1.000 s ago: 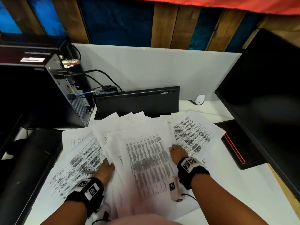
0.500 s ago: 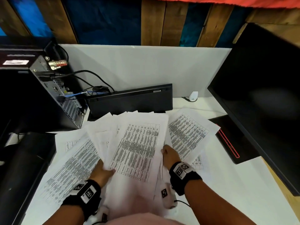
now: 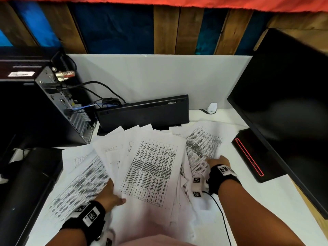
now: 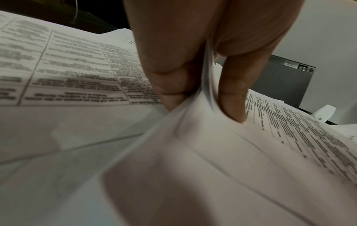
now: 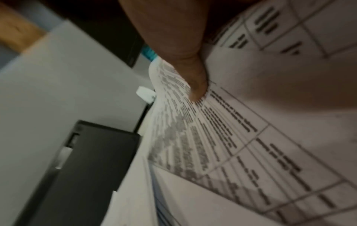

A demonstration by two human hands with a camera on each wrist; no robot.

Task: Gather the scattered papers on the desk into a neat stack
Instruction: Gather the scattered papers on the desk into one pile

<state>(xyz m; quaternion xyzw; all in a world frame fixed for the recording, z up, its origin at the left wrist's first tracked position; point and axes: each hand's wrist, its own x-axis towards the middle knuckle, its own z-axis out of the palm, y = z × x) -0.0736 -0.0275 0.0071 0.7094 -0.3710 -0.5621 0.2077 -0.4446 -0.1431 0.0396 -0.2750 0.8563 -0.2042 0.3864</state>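
Printed white papers lie fanned across the white desk [image 3: 262, 215]. A central table-printed sheet [image 3: 152, 167] tops the pile, another sheet [image 3: 79, 185] spreads to the left, and one [image 3: 200, 144] to the right. My left hand [image 3: 113, 196] pinches the lower left edge of the central bundle; in the left wrist view the sheets [image 4: 193, 137] pass between thumb and fingers [image 4: 231, 99]. My right hand [image 3: 217, 161] grips the right sheet at its near edge; in the right wrist view the thumb [image 5: 195, 82] presses on the curled sheet [image 5: 222, 137].
A black keyboard [image 3: 142, 112] stands on edge behind the papers, with a computer tower [image 3: 58, 107] and cables at left. A dark monitor [image 3: 287, 103] and its red-lined base [image 3: 248, 153] crowd the right. A black box [image 3: 26, 183] sits at the left edge, and a small white device [image 3: 212, 108] at the back.
My right hand has moved from the central bundle's right edge out to the right sheet. My left hand stays at the bundle's left edge.
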